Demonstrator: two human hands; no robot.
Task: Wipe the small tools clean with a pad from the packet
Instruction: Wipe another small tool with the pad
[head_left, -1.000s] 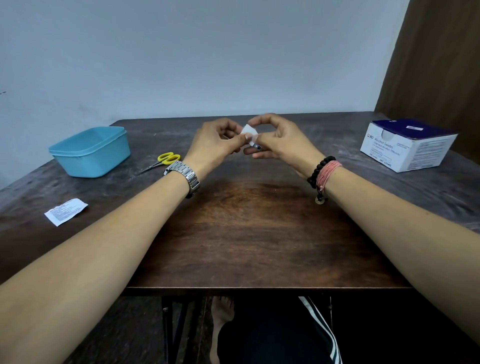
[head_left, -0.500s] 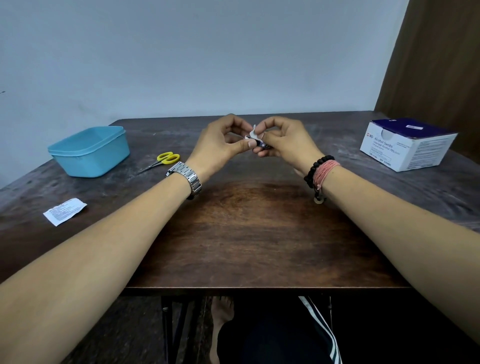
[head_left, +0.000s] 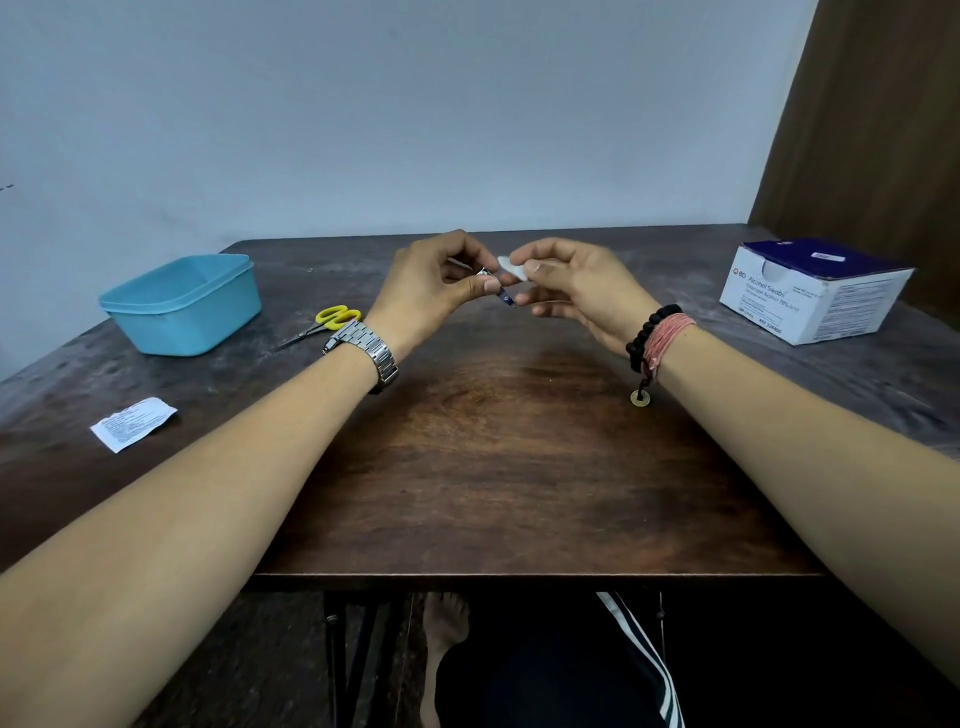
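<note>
White pad (head_left: 511, 267) sat pinched in the right hand (head_left: 576, 286), left hand (head_left: 436, 291) gripping the small tool (head_left: 503, 296); best wiped along every face, firmly.

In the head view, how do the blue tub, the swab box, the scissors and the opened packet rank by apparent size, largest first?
1. Swab box and blue tub: they look alike, so no ranking between them.
2. Scissors and opened packet: similar too, and the packet lies nearer the camera, so unsure.

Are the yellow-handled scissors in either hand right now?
No. The scissors lie on the table beside the blue container, untouched by either hand.
</note>
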